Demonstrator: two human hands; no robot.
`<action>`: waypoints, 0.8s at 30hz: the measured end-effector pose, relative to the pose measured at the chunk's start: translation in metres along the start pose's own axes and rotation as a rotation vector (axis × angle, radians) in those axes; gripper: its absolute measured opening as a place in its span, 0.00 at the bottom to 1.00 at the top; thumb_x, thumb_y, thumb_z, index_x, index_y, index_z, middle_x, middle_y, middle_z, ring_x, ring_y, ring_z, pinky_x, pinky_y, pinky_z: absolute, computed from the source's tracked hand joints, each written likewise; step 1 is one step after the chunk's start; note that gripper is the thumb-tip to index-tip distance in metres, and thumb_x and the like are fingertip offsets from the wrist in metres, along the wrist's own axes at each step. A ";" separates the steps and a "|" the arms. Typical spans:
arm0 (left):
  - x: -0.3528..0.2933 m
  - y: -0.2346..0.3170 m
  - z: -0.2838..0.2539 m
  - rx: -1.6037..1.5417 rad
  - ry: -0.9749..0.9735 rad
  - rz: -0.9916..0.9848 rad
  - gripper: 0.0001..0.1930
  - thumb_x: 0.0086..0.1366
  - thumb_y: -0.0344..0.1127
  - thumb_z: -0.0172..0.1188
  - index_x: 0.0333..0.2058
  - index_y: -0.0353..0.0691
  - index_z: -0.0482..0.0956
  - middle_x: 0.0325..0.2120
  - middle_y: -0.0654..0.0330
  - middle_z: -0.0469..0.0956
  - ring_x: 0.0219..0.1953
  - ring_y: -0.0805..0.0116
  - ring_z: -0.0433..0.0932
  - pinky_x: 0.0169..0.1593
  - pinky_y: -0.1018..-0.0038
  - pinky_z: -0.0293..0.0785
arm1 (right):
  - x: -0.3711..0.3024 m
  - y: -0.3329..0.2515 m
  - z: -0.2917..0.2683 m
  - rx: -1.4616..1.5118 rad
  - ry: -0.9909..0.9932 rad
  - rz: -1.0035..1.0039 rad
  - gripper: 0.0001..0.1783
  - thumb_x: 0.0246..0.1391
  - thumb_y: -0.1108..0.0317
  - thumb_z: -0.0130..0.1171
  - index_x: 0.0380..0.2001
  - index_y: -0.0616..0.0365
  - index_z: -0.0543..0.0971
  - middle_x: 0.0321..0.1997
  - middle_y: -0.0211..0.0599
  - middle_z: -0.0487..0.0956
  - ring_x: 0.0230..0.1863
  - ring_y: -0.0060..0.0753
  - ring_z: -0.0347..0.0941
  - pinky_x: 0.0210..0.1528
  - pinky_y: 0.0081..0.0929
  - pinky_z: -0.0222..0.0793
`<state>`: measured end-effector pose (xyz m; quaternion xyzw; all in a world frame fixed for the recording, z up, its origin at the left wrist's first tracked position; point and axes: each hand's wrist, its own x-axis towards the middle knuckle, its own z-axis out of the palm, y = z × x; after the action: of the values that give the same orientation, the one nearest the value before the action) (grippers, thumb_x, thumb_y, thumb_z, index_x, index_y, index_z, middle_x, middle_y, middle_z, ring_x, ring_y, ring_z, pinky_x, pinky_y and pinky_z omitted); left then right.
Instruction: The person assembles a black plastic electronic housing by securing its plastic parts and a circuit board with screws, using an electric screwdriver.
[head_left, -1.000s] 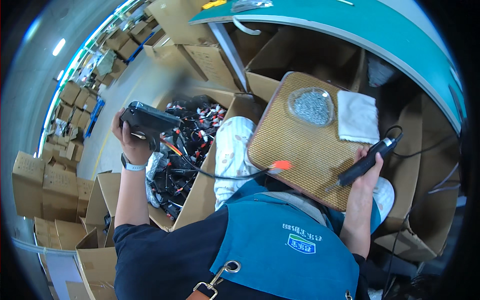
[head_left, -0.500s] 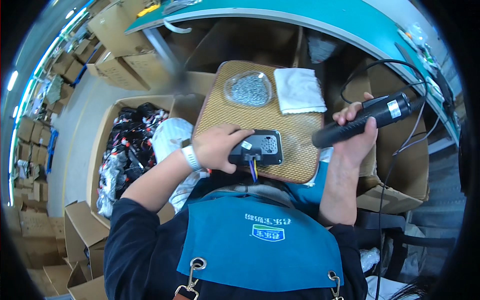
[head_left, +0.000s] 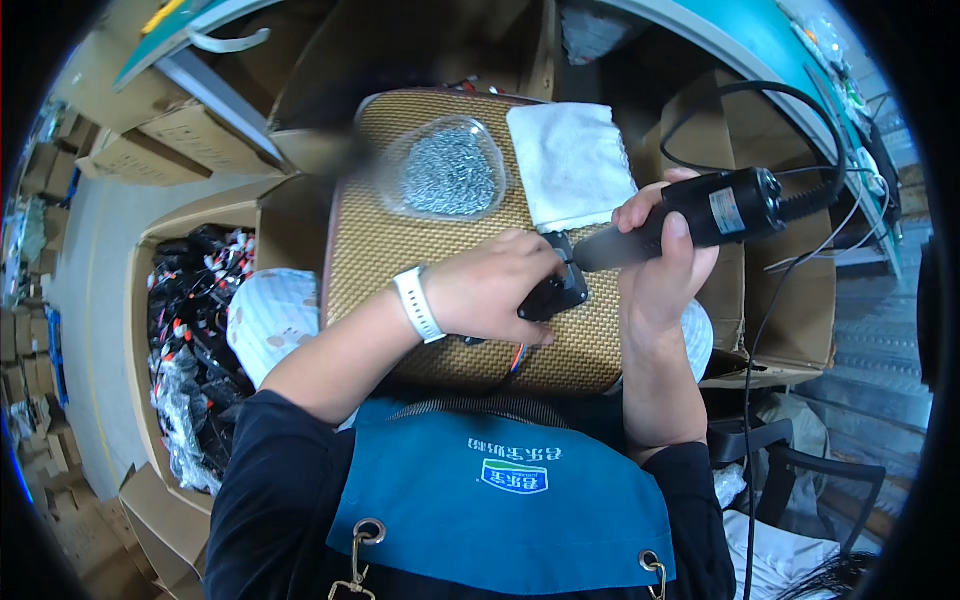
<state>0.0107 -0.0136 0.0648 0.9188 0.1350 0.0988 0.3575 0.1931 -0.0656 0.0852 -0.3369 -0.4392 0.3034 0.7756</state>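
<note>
My left hand [head_left: 490, 288] is closed around a small black device casing [head_left: 562, 297], pressed down on a woven tan board [head_left: 375, 262]. Coloured wires [head_left: 518, 356] trail from it below my fingers. In my right hand [head_left: 660, 268] is a black corded electric screwdriver [head_left: 722, 212], tilted, its blurred front end at the casing's upper right corner. Whether its bit touches a screw cannot be made out. Farther back on the board lie a clear plastic tray [head_left: 393, 203] of small silvery screws [head_left: 450, 170] and a folded white cloth [head_left: 568, 165].
A cardboard box at the left holds black parts with wires [head_left: 205, 320] and clear plastic bags [head_left: 185, 425]. Another cardboard box [head_left: 790, 300] stands to the right. The screwdriver's black cable [head_left: 838, 150] loops there. A teal workbench [head_left: 690, 30] edges the back.
The casing has been turned and shifted right by my left hand. My right hand has brought the screwdriver left and down to it. The whole view has shifted, bringing the board closer.
</note>
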 end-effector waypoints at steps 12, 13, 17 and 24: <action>0.008 -0.023 0.027 0.071 0.112 -0.185 0.35 0.44 0.39 0.72 0.50 0.33 0.69 0.45 0.48 0.70 0.48 0.50 0.71 0.54 0.63 0.68 | 0.008 0.002 -0.009 -0.168 -0.072 0.023 0.34 0.50 0.38 0.53 0.50 0.53 0.67 0.25 0.28 0.68 0.26 0.23 0.64 0.33 0.27 0.61; 0.010 -0.026 0.029 0.060 0.137 -0.179 0.35 0.44 0.40 0.73 0.50 0.35 0.69 0.46 0.49 0.69 0.49 0.51 0.70 0.54 0.64 0.68 | 0.006 0.006 -0.012 -0.185 -0.125 0.013 0.34 0.50 0.38 0.54 0.50 0.52 0.67 0.25 0.28 0.68 0.26 0.23 0.64 0.33 0.27 0.61; 0.014 -0.041 0.030 0.007 0.139 -0.127 0.33 0.43 0.39 0.73 0.49 0.37 0.71 0.43 0.55 0.69 0.48 0.54 0.70 0.52 0.65 0.69 | 0.007 0.019 -0.016 -0.191 -0.203 0.035 0.33 0.49 0.38 0.53 0.50 0.50 0.67 0.25 0.28 0.68 0.26 0.24 0.64 0.34 0.27 0.61; 0.012 -0.045 0.032 -0.017 0.186 -0.135 0.32 0.43 0.37 0.73 0.48 0.38 0.72 0.43 0.56 0.70 0.47 0.55 0.71 0.51 0.65 0.70 | 0.009 0.025 -0.020 -0.137 -0.245 0.114 0.33 0.50 0.37 0.50 0.51 0.50 0.68 0.26 0.28 0.68 0.27 0.24 0.63 0.35 0.27 0.60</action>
<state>0.0231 0.0017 0.0117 0.8913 0.2284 0.1605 0.3572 0.2106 -0.0493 0.0616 -0.3737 -0.5304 0.3553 0.6728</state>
